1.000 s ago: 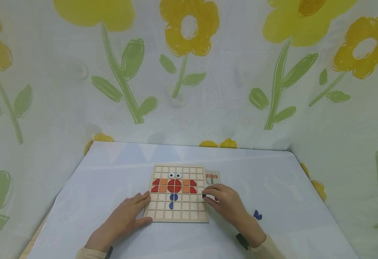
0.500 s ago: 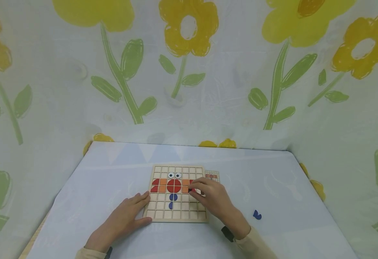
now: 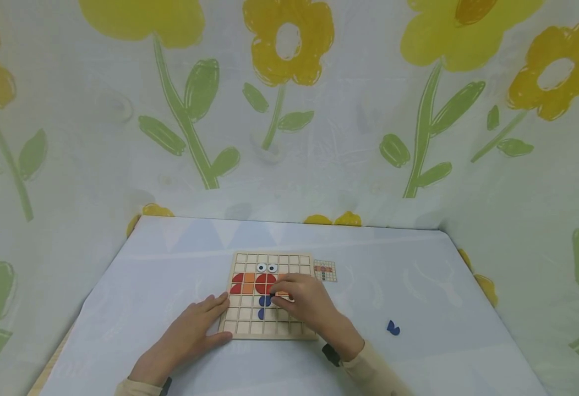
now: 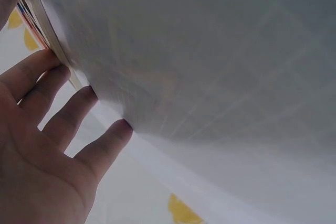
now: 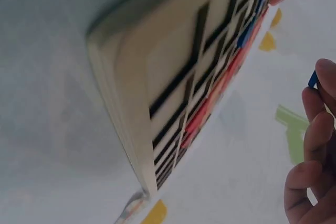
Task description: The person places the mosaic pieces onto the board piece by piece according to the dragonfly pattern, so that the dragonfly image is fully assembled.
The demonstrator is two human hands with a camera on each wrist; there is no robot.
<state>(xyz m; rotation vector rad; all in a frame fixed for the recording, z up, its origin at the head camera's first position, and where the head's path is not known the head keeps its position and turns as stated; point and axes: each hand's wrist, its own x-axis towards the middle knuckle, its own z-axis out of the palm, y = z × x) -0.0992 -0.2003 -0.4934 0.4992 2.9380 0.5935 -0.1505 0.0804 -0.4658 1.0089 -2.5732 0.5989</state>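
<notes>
A wooden grid board (image 3: 245, 328) lies on the table, bearing red quarter-circles, orange squares, two eye discs (image 3: 267, 268) and several blue pieces (image 3: 262, 313). Along its left edge rests my left hand (image 3: 190, 330), fingers spread and fingertips touching the frame. Over the board's middle, my right hand (image 3: 306, 302) pinches a small dark blue piece (image 5: 313, 80) between thumb and fingertips, just beside the blue pieces in the grid. That hand hides part of the board's right side. In the right wrist view the held piece shows only as a sliver.
A small pattern card (image 3: 326, 271) lies against the board's right edge, printed with a similar figure. Loose blue pieces (image 3: 393, 328) sit on the table (image 3: 443, 308) farther right. A flower-printed curtain (image 3: 339, 137) stands behind the table.
My right hand has moved left from the board's right edge to its middle, carrying the blue piece. The left hand has stayed at the left edge.
</notes>
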